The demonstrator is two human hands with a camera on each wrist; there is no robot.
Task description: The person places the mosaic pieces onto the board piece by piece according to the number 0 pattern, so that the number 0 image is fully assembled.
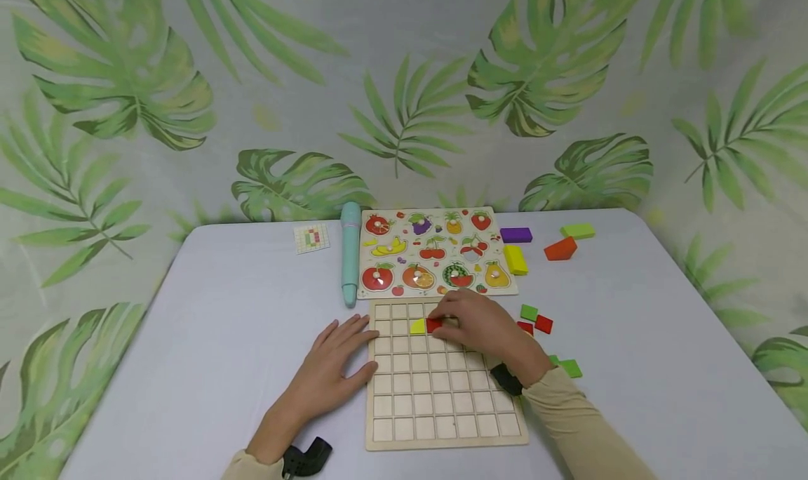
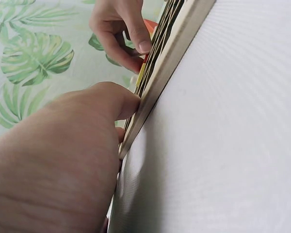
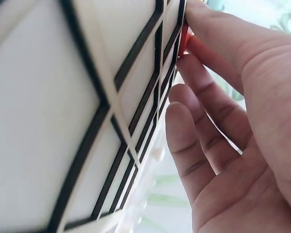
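Note:
A wooden grid board point(image 1: 448, 443) lies flat on the white table. In its second row from the far side sits a yellow tile point(image 1: 417, 326). Right beside that, thumb and fingers of my right hand point(image 1: 482, 325) pinch a red tile point(image 1: 433, 325) at the neighbouring square. The right wrist view shows the red tile point(image 3: 184, 41) at the fingertips, close against the grid, with the other fingers loosely bent. My left hand point(image 1: 328, 371) rests at the board's left edge, fingers spread, its thumb touching the rim in the left wrist view.
Behind the grid board lies a fruit puzzle board point(image 1: 404, 229), with a teal pen-shaped object point(image 1: 350, 255) and a small pattern card point(image 1: 311, 238) to its left. Loose green tiles point(image 1: 529, 313) and red tiles point(image 1: 543, 323) lie right. Purple point(image 1: 516, 235), yellow point(image 1: 515, 260) and orange point(image 1: 560, 248) blocks sit farther back.

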